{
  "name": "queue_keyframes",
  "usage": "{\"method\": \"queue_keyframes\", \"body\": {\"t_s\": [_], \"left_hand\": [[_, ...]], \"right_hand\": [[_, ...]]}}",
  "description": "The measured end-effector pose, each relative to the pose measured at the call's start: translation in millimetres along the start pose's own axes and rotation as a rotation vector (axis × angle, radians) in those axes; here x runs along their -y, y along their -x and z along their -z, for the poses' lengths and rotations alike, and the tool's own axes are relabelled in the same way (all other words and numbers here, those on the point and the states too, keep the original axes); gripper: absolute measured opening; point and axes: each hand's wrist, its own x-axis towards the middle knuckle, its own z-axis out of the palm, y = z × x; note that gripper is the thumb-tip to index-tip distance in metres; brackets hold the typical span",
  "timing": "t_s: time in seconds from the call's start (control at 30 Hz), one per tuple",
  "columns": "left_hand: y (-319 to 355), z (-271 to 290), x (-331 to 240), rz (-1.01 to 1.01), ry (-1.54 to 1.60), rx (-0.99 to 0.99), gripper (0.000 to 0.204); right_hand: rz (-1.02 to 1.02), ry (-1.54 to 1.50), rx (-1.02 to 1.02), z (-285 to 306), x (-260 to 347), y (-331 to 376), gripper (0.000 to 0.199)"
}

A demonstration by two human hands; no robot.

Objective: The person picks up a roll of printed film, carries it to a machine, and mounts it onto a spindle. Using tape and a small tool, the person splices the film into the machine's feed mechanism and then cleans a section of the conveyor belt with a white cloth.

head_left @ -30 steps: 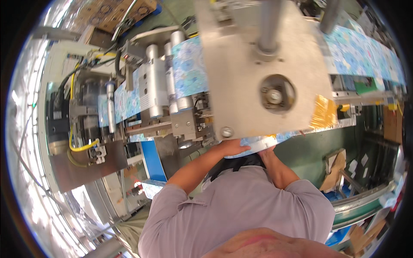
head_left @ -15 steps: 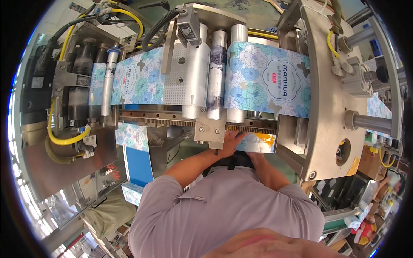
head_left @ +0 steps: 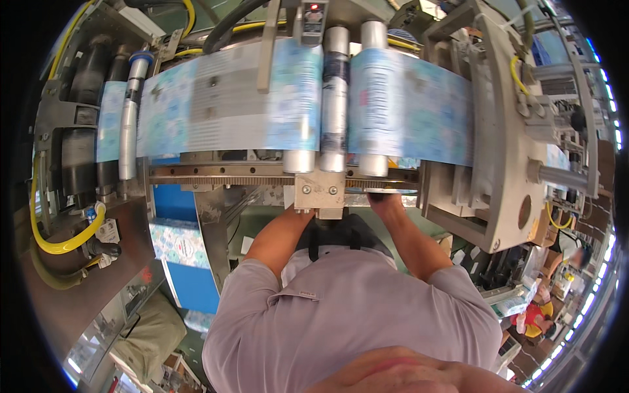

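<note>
My left hand (head_left: pixel 305 214) reaches under the machine's near edge. The metal block (head_left: pixel 319 191) hides its fingers, so what it touches cannot be seen. To the right of that block, my right hand (head_left: pixel 386 202) is raised against the underside of a thin, flat, pale-edged thing (head_left: pixel 397 191), seen nearly edge-on. The fingers are largely hidden behind it. Above both hands a wide band of blue floral printed film (head_left: pixel 436 108) stretches across metal rollers (head_left: pixel 336 98), its print smeared by motion.
A sensor box (head_left: pixel 314 21) hangs over the film. A toothed rail (head_left: pixel 249 179) runs along the machine's front. At the left, a blue conveyor belt (head_left: pixel 190 288) carries a floral pack (head_left: pixel 180 245). A thick side plate (head_left: pixel 508 144) stands at right. Another person (head_left: pixel 534 318) is far right.
My left hand has gone from beside the flat thing to behind the metal block. The film, sharp before, is now blurred. Packs on the belt have shifted nearer. My view has shifted.
</note>
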Motion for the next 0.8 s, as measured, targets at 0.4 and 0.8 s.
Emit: {"method": "queue_keyframes", "body": {"t_s": [0.4, 0.8], "left_hand": [[-72.5, -49.9, -37.1, 0.671, -0.390, -0.600, 0.061], [51.0, -236.3, -94.8, 0.056, -0.205, -0.029, 0.034]], "right_hand": [[0.670, 1.543, 0.323, 55.4, 114.0, -63.1, 0.043], [0.060, 2.461, 0.450, 367.0, 242.5, 61.6, 0.052]]}}
